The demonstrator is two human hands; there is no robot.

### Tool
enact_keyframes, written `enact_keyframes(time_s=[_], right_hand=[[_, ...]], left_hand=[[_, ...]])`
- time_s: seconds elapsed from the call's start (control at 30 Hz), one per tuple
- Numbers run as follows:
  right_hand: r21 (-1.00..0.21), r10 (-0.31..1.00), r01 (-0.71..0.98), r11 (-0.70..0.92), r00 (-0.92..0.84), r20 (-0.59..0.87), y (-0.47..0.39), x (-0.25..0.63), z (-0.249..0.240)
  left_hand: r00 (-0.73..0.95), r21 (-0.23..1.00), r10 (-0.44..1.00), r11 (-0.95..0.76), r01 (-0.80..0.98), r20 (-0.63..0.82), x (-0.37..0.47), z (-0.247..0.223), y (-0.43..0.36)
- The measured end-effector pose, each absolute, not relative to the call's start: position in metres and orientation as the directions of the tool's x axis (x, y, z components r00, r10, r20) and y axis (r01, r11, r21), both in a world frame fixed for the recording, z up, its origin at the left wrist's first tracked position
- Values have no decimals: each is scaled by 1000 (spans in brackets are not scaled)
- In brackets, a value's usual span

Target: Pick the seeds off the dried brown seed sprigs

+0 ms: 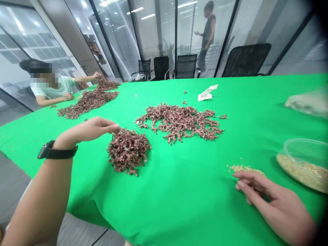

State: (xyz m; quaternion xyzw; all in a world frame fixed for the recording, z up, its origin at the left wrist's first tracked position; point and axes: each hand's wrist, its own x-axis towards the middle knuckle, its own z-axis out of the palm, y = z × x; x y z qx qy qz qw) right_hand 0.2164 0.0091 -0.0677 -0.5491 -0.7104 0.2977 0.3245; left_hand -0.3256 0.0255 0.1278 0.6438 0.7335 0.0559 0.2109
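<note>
Head view: left hand, fingertips pressed together, meets near heap; right hand, grip unclear, beside grains; each lies within reach.

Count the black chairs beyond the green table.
4. One large chair at right; left of it, before the glass wall, a right-hand smaller chair, a middle one and a left-hand one. More may be hidden behind the table.

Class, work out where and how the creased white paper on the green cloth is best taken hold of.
Pinch the white paper by its narrow far-right end, coming from the right, fingers on opposite faces. That end appears to rise off the green cloth, likely leaving room beneath, while the near-left part looks flatter.
</note>
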Motion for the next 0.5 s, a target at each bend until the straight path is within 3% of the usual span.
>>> enact_keyframes(time_s=[0.43, 0.5], right_hand=[[-865, 971, 461, 196, -217, 104, 11, 204, -49], [-880, 969, 431, 202, -216, 116, 12, 201, -46]], left_hand=[[-54, 340, 970, 136, 931, -239, -332, 125, 28], [-71, 327, 985, 120, 937, -158, -333, 129, 27]])
